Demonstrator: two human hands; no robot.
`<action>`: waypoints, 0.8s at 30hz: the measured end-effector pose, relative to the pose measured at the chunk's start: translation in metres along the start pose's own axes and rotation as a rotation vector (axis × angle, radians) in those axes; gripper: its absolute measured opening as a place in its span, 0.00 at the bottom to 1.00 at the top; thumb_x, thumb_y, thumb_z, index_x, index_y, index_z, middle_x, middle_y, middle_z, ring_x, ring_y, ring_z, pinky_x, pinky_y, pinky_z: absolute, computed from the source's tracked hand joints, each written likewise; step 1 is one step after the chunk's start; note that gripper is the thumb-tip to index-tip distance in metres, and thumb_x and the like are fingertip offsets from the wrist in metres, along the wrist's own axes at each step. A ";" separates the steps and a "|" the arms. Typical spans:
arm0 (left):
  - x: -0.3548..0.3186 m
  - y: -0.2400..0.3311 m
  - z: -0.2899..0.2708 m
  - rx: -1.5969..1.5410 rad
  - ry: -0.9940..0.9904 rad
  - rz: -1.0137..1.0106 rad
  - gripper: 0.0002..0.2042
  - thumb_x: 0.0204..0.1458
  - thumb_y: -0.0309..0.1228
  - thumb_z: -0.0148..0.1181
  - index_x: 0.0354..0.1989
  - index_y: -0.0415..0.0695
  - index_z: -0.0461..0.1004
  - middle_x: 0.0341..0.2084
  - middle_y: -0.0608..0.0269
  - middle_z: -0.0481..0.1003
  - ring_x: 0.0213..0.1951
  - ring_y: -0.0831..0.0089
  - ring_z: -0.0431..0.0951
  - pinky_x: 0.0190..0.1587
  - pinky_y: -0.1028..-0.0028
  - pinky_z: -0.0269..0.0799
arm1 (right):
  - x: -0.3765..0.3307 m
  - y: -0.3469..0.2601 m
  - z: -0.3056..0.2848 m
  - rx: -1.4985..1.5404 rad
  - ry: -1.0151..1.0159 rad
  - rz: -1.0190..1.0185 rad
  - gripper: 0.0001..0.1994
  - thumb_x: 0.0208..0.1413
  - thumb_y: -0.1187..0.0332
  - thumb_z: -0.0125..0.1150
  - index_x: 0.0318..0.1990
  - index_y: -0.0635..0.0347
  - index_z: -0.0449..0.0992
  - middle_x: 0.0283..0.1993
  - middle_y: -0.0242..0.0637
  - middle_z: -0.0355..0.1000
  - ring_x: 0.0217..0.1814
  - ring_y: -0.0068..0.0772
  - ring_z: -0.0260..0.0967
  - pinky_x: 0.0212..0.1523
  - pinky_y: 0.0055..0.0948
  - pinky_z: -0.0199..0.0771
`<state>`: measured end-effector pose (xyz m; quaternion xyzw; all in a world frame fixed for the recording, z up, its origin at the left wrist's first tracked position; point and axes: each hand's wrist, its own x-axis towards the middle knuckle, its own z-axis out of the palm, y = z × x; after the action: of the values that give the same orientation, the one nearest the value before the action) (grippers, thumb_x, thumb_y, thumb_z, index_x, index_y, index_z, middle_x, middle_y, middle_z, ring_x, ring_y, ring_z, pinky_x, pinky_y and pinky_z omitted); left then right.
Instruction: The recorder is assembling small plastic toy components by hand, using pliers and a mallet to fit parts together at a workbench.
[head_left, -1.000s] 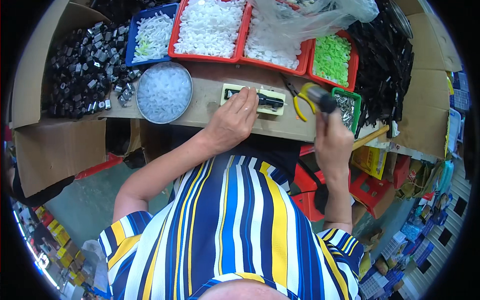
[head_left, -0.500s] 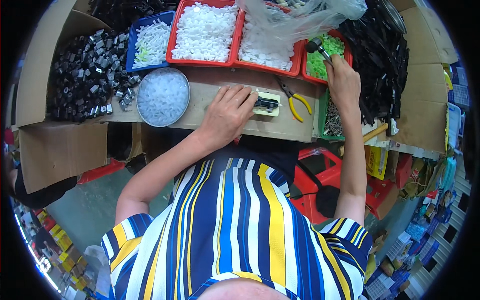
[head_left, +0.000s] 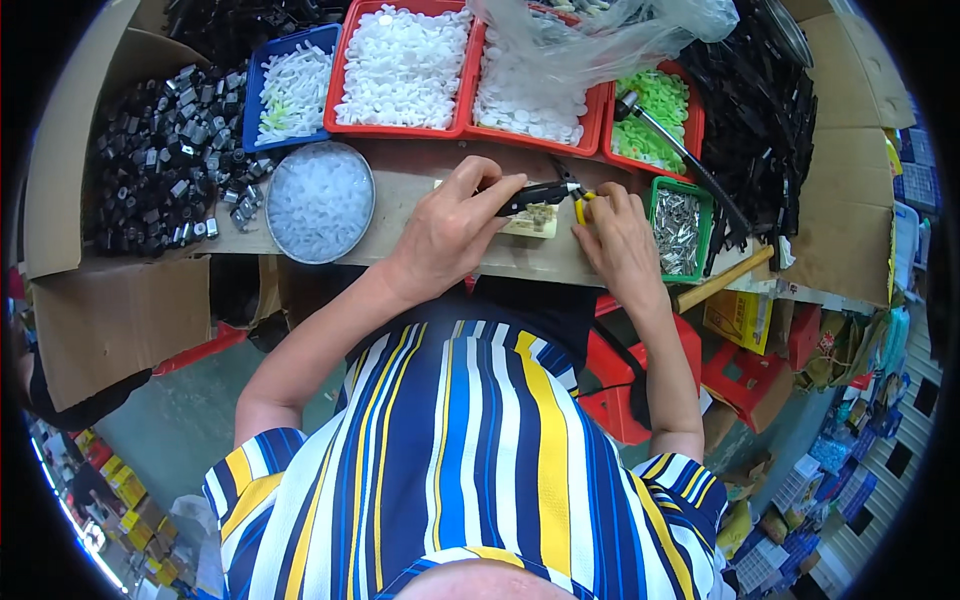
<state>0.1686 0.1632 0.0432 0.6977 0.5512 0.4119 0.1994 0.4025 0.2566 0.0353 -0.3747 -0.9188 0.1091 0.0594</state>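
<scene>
My left hand (head_left: 450, 225) grips a slim black plastic part (head_left: 535, 197) with a small white piece at its right end. The part is raised and tilted above a pale yellow block (head_left: 532, 222) on the bench. My right hand (head_left: 620, 235) has its thumb and fingers closed around the yellow handles of a pair of pliers (head_left: 581, 208), partly covered by those fingers. A hammer (head_left: 668, 137) with a metal shaft and black grip lies across the red tray of green pieces and the black parts at the right.
Red trays of white pieces (head_left: 405, 70), a blue tray (head_left: 247, 95) and a round metal dish (head_left: 371, 205) stand behind and left. Metal block parts (head_left: 165, 150) pile at the left. A green tray (head_left: 705, 262) of metal pins and a wooden stick (head_left: 725, 280) lie right.
The hammer has left my right hand and now rests at the right. My right hand has come down and left to the pliers. My left hand has lifted the black part off the block.
</scene>
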 end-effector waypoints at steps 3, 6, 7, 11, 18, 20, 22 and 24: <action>0.000 0.004 -0.002 -0.029 -0.008 -0.041 0.22 0.43 0.13 0.62 0.50 0.36 0.72 0.45 0.48 0.69 0.43 0.54 0.76 0.44 0.65 0.72 | 0.007 -0.005 -0.002 0.033 -0.037 0.061 0.12 0.46 0.72 0.64 0.37 0.68 0.73 0.49 0.50 0.65 0.48 0.51 0.65 0.46 0.46 0.71; 0.002 0.004 0.000 -0.049 0.022 -0.023 0.21 0.44 0.14 0.61 0.49 0.36 0.70 0.45 0.48 0.70 0.44 0.55 0.76 0.44 0.66 0.72 | 0.013 -0.007 -0.003 -0.089 -0.018 0.076 0.10 0.42 0.73 0.61 0.33 0.69 0.73 0.43 0.48 0.66 0.47 0.51 0.65 0.43 0.46 0.71; 0.001 0.003 0.001 -0.070 0.040 0.005 0.20 0.45 0.14 0.61 0.49 0.36 0.69 0.44 0.49 0.71 0.44 0.55 0.76 0.44 0.66 0.72 | 0.014 -0.008 -0.005 -0.092 -0.025 0.103 0.09 0.41 0.75 0.61 0.32 0.68 0.74 0.40 0.47 0.67 0.47 0.50 0.65 0.43 0.46 0.70; -0.002 0.006 0.001 -0.072 -0.004 -0.063 0.19 0.47 0.15 0.60 0.50 0.37 0.68 0.41 0.48 0.73 0.43 0.55 0.77 0.44 0.66 0.72 | 0.002 -0.006 -0.002 0.070 0.206 0.050 0.08 0.38 0.81 0.59 0.31 0.66 0.74 0.35 0.44 0.68 0.45 0.49 0.65 0.42 0.46 0.69; -0.005 0.005 0.003 -0.223 -0.004 -0.157 0.19 0.51 0.17 0.59 0.52 0.38 0.68 0.40 0.49 0.75 0.41 0.59 0.78 0.45 0.68 0.72 | -0.012 -0.026 -0.022 0.584 0.243 0.123 0.11 0.44 0.89 0.48 0.35 0.71 0.72 0.45 0.48 0.71 0.41 0.49 0.74 0.43 0.34 0.72; -0.006 0.004 0.002 -0.221 -0.002 -0.146 0.19 0.51 0.17 0.59 0.52 0.38 0.67 0.40 0.49 0.75 0.41 0.60 0.78 0.44 0.68 0.72 | -0.010 -0.032 -0.023 0.611 0.211 0.110 0.11 0.44 0.88 0.47 0.35 0.71 0.72 0.45 0.49 0.71 0.42 0.50 0.73 0.44 0.35 0.71; -0.007 0.004 0.002 -0.242 -0.016 -0.157 0.19 0.51 0.16 0.59 0.52 0.38 0.68 0.41 0.50 0.75 0.42 0.60 0.78 0.45 0.68 0.73 | -0.008 -0.032 -0.018 0.577 0.218 0.079 0.11 0.43 0.88 0.47 0.35 0.70 0.73 0.46 0.48 0.71 0.43 0.50 0.72 0.46 0.37 0.70; -0.007 0.005 -0.001 -0.249 -0.011 -0.174 0.19 0.50 0.16 0.59 0.52 0.38 0.68 0.41 0.50 0.75 0.42 0.60 0.78 0.46 0.68 0.73 | -0.006 -0.032 -0.017 0.544 0.222 0.044 0.12 0.42 0.87 0.47 0.34 0.69 0.73 0.46 0.48 0.71 0.44 0.51 0.72 0.48 0.38 0.69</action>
<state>0.1706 0.1547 0.0442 0.6193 0.5533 0.4543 0.3224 0.3885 0.2329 0.0593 -0.3744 -0.8354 0.3109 0.2554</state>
